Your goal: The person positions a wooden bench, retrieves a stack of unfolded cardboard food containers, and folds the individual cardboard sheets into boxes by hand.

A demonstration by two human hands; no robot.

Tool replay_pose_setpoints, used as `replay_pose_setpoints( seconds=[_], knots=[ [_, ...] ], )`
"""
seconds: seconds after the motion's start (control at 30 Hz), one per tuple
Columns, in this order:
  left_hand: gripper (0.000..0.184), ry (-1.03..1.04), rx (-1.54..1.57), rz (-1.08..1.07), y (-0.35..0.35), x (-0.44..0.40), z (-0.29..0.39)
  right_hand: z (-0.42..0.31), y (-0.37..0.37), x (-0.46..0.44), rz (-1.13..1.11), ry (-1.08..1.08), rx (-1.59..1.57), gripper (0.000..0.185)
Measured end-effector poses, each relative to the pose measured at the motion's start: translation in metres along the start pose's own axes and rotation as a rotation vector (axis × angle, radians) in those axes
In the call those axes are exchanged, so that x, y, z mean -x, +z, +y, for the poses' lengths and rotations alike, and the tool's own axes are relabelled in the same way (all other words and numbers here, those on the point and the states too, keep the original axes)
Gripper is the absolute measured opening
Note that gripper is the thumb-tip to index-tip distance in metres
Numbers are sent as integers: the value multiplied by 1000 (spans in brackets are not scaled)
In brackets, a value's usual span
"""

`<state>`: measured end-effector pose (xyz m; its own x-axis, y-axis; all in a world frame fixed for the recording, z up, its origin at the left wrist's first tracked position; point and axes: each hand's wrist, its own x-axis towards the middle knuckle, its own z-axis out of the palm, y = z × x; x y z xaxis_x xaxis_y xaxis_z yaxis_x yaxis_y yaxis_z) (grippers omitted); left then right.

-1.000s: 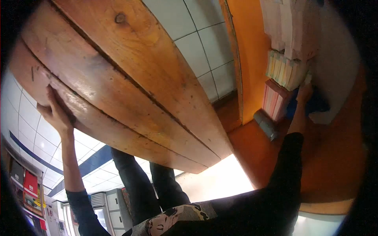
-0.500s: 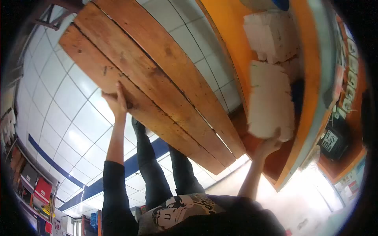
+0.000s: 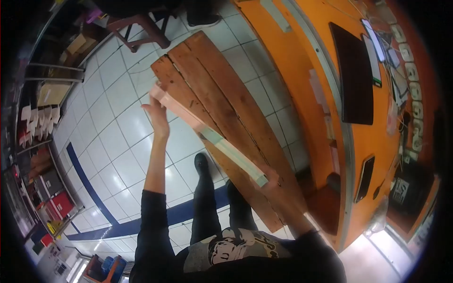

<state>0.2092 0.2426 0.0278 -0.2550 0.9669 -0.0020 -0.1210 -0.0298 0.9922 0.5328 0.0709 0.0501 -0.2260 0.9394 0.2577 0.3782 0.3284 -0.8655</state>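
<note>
One long, slim bundle (image 3: 214, 137) slants over the plank bench (image 3: 226, 111), touching or not I can't tell. The left hand (image 3: 159, 121), thumb spread, other fingers partly hidden, is at its far end; the right hand (image 3: 273, 181) blurs at the near end, its pinch unclear. A slack hold at either end could, I'd judge, let it sag or slip. Earlier, the left lay on the bench, the right on a pale block in the orange desk (image 3: 290, 61).
</note>
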Motion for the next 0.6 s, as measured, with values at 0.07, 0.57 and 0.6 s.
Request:
replay_pose_setpoints(
  seconds=[0.07,0.57,0.6],
  knots=[
    [83,-30,-66,-62,-2,0,-23,28,6,-6,-109,104,-68,62],
    [52,-163,641,278,-5,-16,-139,61,47,-90,-134,458,29,38],
    [52,-170,650,298,-6,-18,-139,56,47,-102,-192,646,46,38]
  ],
)
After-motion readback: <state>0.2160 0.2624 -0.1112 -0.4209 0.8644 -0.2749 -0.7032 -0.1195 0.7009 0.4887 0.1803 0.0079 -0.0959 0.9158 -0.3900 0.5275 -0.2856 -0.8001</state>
